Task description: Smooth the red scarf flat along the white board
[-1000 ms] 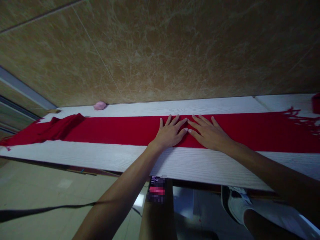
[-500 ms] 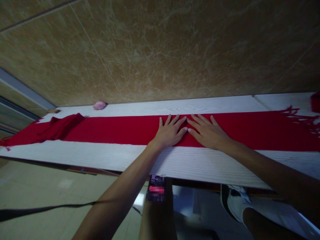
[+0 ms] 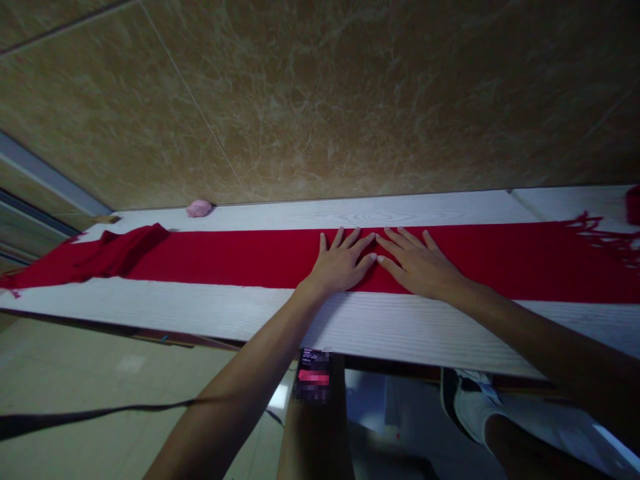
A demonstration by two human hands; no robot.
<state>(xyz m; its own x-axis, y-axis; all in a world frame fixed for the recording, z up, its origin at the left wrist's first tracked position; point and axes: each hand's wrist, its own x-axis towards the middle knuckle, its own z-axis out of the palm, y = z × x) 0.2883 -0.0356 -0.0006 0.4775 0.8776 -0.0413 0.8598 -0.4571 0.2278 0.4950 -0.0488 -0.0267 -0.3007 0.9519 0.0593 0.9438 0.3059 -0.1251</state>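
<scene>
A long red scarf (image 3: 240, 259) with fringed ends stretches across a narrow white wood-grain tabletop (image 3: 210, 310). Its middle and right part lie flat, while the left part is bunched into folds. My left hand (image 3: 340, 262) rests palm down on the scarf near its middle, fingers spread. Just to its right, my right hand (image 3: 417, 263) lies palm down on the same cloth, fingers also spread. The thumbs and index fingertips of the two hands nearly meet, framing a small patch of red fabric. Neither hand grips anything.
A small pink object (image 3: 199, 208) sits at the back edge by the marbled tile wall (image 3: 320, 100). Dark red fabric (image 3: 633, 205) shows at the far right. A phone (image 3: 313, 377) lies on my leg below the front edge. A dark strap (image 3: 100, 419) crosses at lower left.
Both hands stay in place on the scarf, and the cloth looks the same. Only the camera view has shifted very slightly.
</scene>
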